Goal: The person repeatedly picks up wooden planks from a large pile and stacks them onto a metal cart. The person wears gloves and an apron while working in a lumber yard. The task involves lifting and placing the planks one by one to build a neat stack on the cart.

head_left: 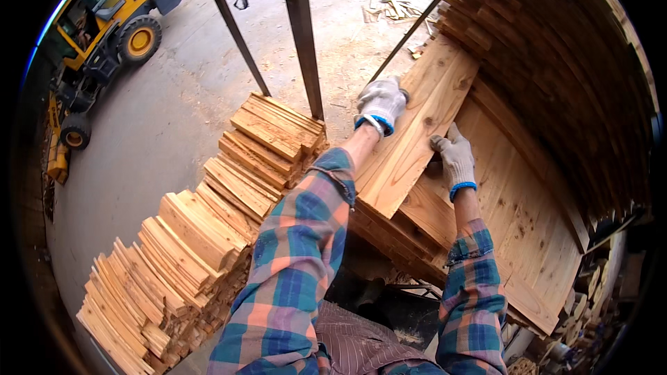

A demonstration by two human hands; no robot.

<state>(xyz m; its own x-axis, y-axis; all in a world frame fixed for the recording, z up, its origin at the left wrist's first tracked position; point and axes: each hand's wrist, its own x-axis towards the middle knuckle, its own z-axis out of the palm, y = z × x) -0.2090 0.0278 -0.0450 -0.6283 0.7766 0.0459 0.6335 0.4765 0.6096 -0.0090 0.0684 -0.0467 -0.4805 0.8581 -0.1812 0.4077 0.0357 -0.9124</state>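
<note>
While both gloved hands flank it: one wide plank [425,114], right of centre, long axis slanting to upper right. Left hand [381,103]: curled on left edge. Right hand [455,158]: at right edge, nearer the lower end, closure unclear. Beneath: board stack [392,237]. Upper left: yellow loader [125,10], concrete floor [180,90].

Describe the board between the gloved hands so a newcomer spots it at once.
Find the tall, dark stack at right. Left of it, a board slants between the left hand and right hand. Unlike the wide panel on its right, it has a gloved hand at each long edge.
</note>
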